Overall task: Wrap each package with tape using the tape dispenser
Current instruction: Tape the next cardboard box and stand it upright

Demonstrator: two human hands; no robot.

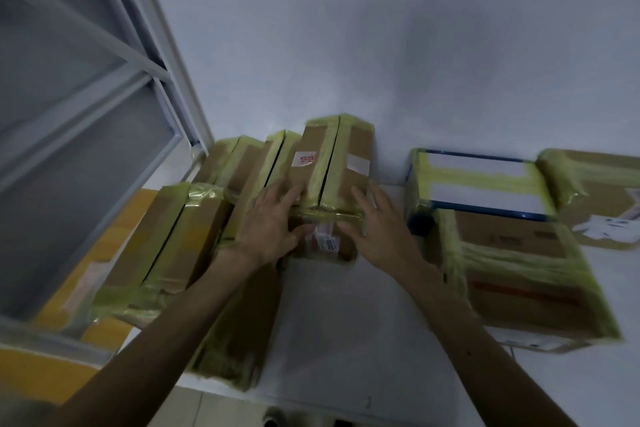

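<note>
A brown cardboard package (332,166) banded with yellowish tape stands against the white wall, on top of other taped boxes. My left hand (270,222) presses flat on its left front side, fingers spread. My right hand (377,222) rests on its right front corner, fingers apart. Both hands touch the package at its near end, where a small white label (327,243) shows. No tape dispenser is in view.
More taped cardboard boxes (162,246) lie to the left and under my left arm. A blue-edged box (481,184) sits on a large taped carton (519,274) at right. A white metal shelf frame (138,62) rises at left. The white tabletop (329,322) lies below.
</note>
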